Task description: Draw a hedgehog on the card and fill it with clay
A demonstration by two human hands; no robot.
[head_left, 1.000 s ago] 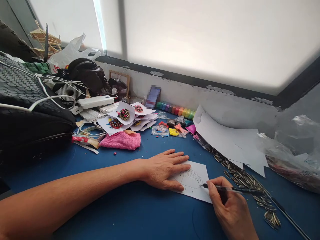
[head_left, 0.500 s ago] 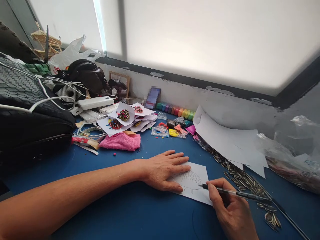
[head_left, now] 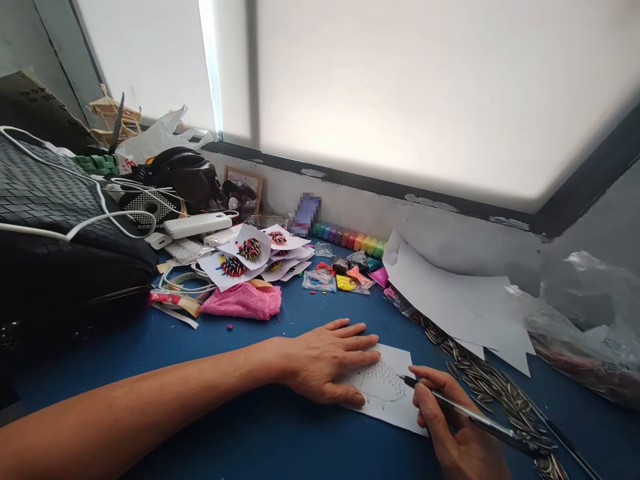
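Note:
My left hand [head_left: 333, 360] lies flat with fingers spread, pressing on the left part of a small white sheet of paper [head_left: 395, 417]. On the sheet is a line drawing [head_left: 384, 383] of a rounded body with small scale-like marks and short legs; my left hand hides part of it. My right hand [head_left: 453, 413] grips a pen [head_left: 470, 415] with a clear barrel and black tip. The pen's tip is at the upper right edge of the drawn body.
Striped sunflower seeds [head_left: 500, 390] lie right of my right hand, near large white sheets [head_left: 450, 300]. Behind are clay packets [head_left: 345, 283], a pink cloth [head_left: 243, 301] and paper cards with colourful decorated shapes [head_left: 250, 250]. A black bag [head_left: 65, 247] stands left.
The pen tip has moved up along the right side of the drawing, and the pen is tilted more steeply. My left hand stays flat on the paper. The camera view has shifted slightly upward.

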